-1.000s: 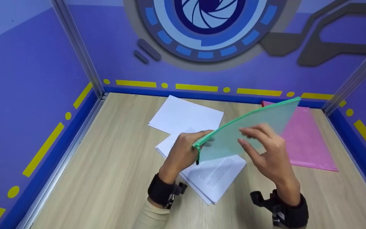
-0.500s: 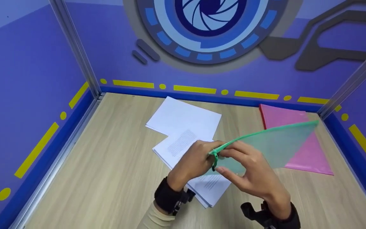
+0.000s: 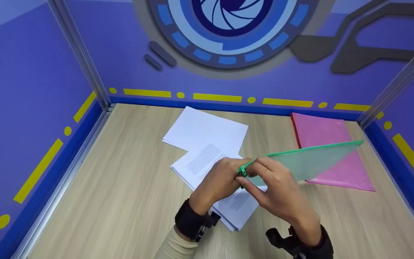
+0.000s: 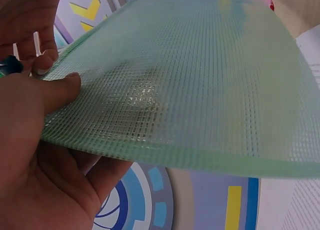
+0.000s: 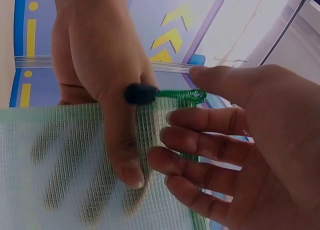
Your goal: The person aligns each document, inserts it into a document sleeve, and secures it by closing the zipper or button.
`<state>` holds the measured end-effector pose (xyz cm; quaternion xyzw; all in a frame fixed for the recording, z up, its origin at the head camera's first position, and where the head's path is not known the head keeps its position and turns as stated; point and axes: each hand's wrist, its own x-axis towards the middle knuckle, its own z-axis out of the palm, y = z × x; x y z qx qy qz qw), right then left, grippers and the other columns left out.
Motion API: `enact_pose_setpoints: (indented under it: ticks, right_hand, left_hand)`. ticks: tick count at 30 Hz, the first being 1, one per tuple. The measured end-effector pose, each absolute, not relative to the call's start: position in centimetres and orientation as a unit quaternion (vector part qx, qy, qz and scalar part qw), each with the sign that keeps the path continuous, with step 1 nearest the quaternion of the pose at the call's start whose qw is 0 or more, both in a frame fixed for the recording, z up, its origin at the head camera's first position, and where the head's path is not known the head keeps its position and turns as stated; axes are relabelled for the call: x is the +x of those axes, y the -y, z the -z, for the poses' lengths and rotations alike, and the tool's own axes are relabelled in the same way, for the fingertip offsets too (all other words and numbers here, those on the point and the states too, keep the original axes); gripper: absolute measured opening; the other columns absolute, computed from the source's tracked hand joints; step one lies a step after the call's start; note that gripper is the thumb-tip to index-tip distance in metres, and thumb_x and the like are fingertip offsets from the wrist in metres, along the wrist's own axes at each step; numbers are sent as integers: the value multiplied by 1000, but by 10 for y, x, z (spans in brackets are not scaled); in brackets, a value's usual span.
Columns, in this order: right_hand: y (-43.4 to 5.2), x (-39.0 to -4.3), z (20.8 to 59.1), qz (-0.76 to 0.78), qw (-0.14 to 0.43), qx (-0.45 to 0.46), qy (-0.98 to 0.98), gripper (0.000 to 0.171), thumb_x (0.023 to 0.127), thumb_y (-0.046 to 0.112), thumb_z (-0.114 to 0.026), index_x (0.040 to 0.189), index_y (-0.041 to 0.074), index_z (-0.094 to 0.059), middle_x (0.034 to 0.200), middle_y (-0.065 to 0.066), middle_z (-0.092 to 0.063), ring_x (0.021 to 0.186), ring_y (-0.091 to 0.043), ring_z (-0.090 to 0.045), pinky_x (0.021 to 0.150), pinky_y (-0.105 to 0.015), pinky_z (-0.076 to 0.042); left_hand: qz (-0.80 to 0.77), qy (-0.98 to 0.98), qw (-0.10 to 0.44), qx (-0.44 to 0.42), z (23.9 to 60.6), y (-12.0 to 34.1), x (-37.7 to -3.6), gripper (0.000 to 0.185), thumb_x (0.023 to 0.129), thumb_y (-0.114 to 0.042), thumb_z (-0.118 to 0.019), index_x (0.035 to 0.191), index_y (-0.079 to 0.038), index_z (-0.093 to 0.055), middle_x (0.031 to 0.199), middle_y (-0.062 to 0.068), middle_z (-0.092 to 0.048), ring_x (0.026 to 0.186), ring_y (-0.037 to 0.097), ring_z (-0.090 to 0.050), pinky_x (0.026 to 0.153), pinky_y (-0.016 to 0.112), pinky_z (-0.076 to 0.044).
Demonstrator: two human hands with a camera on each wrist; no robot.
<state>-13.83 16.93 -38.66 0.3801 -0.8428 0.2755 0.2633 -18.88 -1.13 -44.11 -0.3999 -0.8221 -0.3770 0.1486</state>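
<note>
Green mesh zip pouch (image 3: pixel 302 162) is held off the table, roughly level, at about 3 o'clock from the paper stack. The left hand (image 3: pixel 221 181) grips its zipper-end corner, thumb on one face and fingers curled beneath it, as both wrist views show. The right hand (image 3: pixel 277 194) sits at the same corner, thumb and forefinger closing toward the green zipper pull (image 5: pixel 172 96); whether they actually pinch it cannot be told, and the other fingers are only loosely bent.

Progress, as judged: the pouch appears empty and zipped, so opening is just starting. The printed sheets (image 3: pixel 212 169) lie on the wooden table (image 3: pixel 120 201), none inside. A pink pouch (image 3: pixel 331 154) lies flat at 2 o'clock.

Writing: the sheets carry printed text, too small to read. No brand or label is visible.
</note>
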Motion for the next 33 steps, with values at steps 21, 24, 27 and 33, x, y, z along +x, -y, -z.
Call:
enact_pose_setpoints:
  ticks: [21, 24, 27, 33]
  right_hand:
    - [-171, -138, 394, -239, 217, 374, 870, 16, 95, 2, -75, 91, 16, -67, 85, 9, -51, 74, -4, -46, 64, -24, -42]
    - [-169, -138, 393, -248, 218, 379, 864, 15, 96, 4, -75, 93, 16, -68, 91, 8, -56, 79, -5, -52, 67, -26, -47]
    - [-166, -136, 392, -256, 212, 385, 861, 12, 99, 6, -73, 97, 16, -69, 97, 8, -59, 85, -8, -56, 71, -29, -50]
    - [-163, -134, 392, -261, 202, 400, 855, 10, 102, 8, -71, 99, 17, -67, 100, 9, -60, 88, -6, -56, 74, -27, -49]
  left_hand:
    - [389, 833, 21, -392, 442, 16, -190, 18, 101, -3, -68, 88, -14, -62, 73, -5, -44, 68, 6, -43, 66, 19, -33]
    - [410, 824, 11, -392, 436, 24, -188, 11, 103, -4, -66, 107, -14, -70, 89, -6, -62, 80, 5, -52, 76, 19, -43]
    - [415, 822, 14, -389, 426, 30, -182, 26, 106, -9, -64, 130, -16, -69, 111, -6, -71, 94, 5, -59, 86, 22, -49]
    - [384, 839, 33, -385, 415, 35, -169, 30, 110, -5, -54, 134, -14, -68, 116, -2, -73, 94, 6, -61, 85, 22, -49]
